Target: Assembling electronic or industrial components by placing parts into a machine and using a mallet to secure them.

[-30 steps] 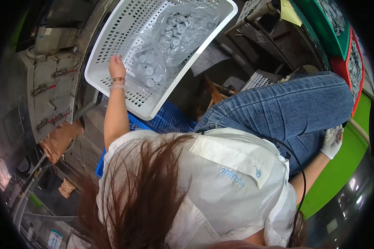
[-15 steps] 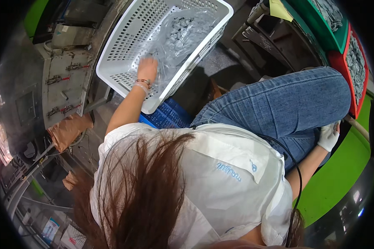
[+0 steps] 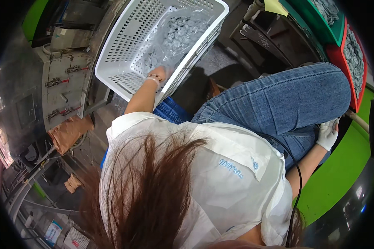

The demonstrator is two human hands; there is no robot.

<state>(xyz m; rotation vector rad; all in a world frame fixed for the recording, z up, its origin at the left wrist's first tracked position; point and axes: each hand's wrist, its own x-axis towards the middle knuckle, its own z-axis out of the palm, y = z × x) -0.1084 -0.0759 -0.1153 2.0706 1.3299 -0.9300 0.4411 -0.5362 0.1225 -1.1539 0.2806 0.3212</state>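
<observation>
A white perforated basket (image 3: 124, 45) stands in front of me, lined with a clear plastic bag (image 3: 174, 35) of small grey parts. My bare left hand (image 3: 160, 73), with a bracelet at the wrist, reaches over the near rim and rests on the bag; its fingers are hidden in the plastic. My right hand (image 3: 328, 133), in a white glove, lies against my jeans-clad thigh (image 3: 278, 99) at the right and holds nothing. My hair and white shirt fill the lower view.
A red crate (image 3: 355, 62) and a green crate (image 3: 326, 18) with grey parts stand at the upper right beside a green table edge (image 3: 336, 178). A grey metal machine (image 3: 64, 87) is at the left. A blue crate (image 3: 172, 112) sits under the basket.
My left hand has moved from the basket's near-left rim to the right and into the basket, onto the bag. The right hand has stayed on the thigh.
</observation>
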